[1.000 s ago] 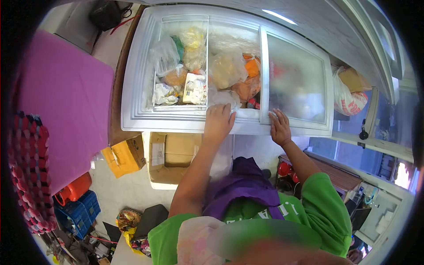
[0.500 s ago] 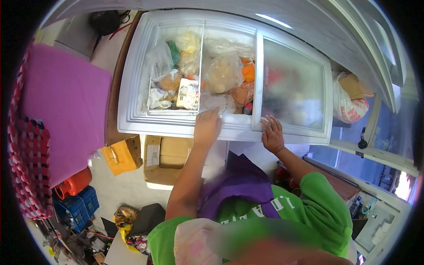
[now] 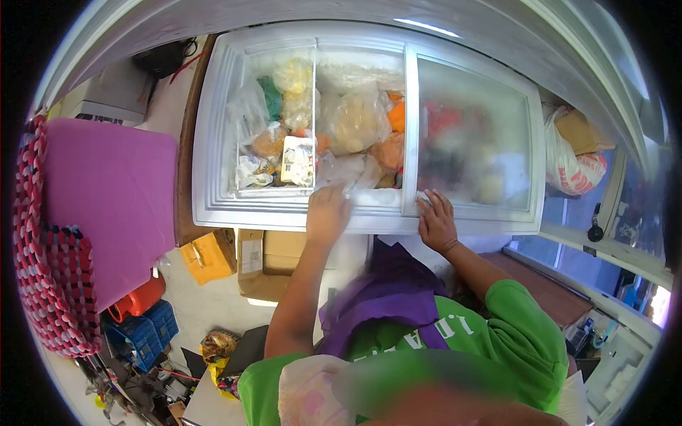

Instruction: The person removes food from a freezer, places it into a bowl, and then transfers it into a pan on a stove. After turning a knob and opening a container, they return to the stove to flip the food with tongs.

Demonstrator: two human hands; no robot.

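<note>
Leans over chest freezer [image 3: 263,219], covered across its right half by sliding glass lid [image 3: 476,135], filled elsewhere with bagged goods [image 3: 359,117]. At freezer's front rim, rests right hand [image 3: 437,221] beside lid's frame, with slightly spread, bent fingers, grasping nothing visible; curls left hand [image 3: 328,213] over centre, cannot tell its grip.

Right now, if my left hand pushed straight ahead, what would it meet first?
Your left hand would probably meet the nearest pale plastic bag in the freezer, though depth is unclear.

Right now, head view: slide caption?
Left hand and right hand at the front edge of a half-open chest freezer holding plastic bags.
</note>
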